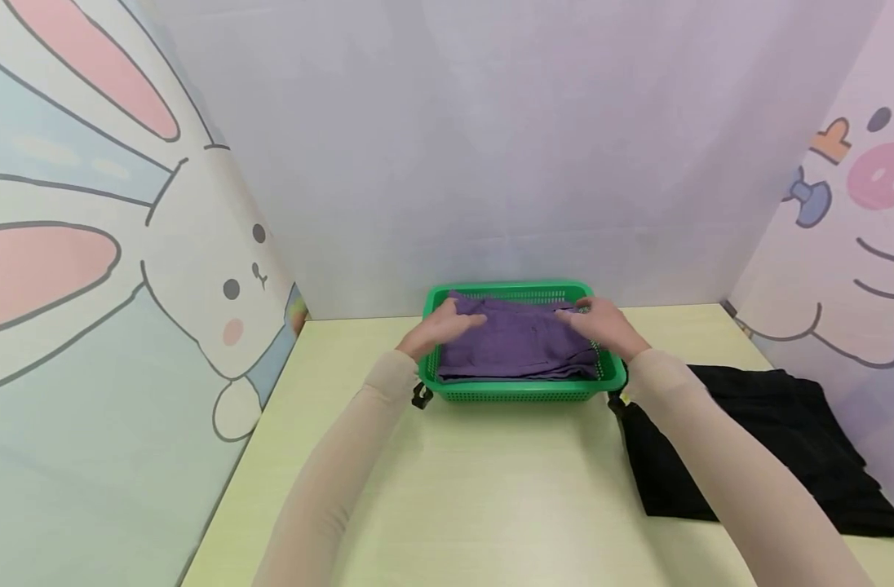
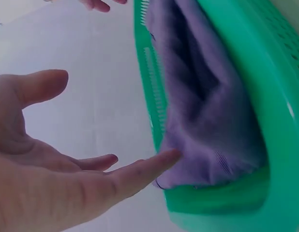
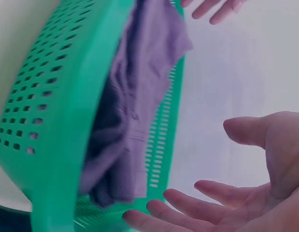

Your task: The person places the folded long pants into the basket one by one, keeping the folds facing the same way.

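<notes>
A folded purple garment [image 1: 516,342] lies in a green plastic basket [image 1: 520,390] against the back wall. My left hand [image 1: 441,328] is over the basket's left end, fingers spread; in the left wrist view one fingertip overlaps the garment [image 2: 212,121], and whether it touches cannot be told. At the other end my right hand [image 1: 604,326] hovers with its fingers extended. The right wrist view shows that hand [image 3: 236,193] holding nothing, thumb apart from the fingers, close to the basket's rim. Creases and a seam show on the garment [image 3: 144,96].
Black folded cloth [image 1: 777,440] lies on the table's right side, partly behind my right sleeve [image 1: 719,440]. The pale yellow table [image 1: 506,489] meets a plain wall [image 1: 491,163] behind the basket. Cartoon-printed panels [image 1: 219,326] flank both sides.
</notes>
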